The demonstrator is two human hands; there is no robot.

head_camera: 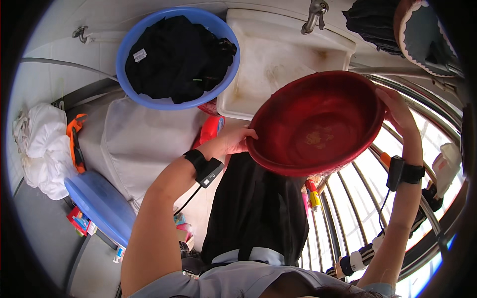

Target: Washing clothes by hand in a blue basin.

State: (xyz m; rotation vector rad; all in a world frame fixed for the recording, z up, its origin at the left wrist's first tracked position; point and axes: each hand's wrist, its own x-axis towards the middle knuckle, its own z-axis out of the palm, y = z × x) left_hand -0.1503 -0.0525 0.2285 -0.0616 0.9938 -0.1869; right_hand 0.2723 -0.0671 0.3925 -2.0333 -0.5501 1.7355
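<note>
Both of my hands hold a red plastic basin (320,123) by its rim, tilted in front of my body. My left hand (238,139) grips the near left side, its thumb over the edge. On the far right side my right hand (397,108) has hold of the rim, its fingers partly hidden behind it. Nothing lies inside except some pale marks on the bottom. Beyond the red basin is a white ceramic sink (261,56) with brownish stains. A blue plastic basin (122,70) full of black cloth (175,59), which bears a white label, stands to its left.
A metal tap (315,16) juts over the sink. Metal railings (346,208) run along my right side. At left are a grey fabric cover (149,149), another blue basin (100,201) on its edge, and a bundled white cloth (48,149). A red bottle (210,130) stands below the sink.
</note>
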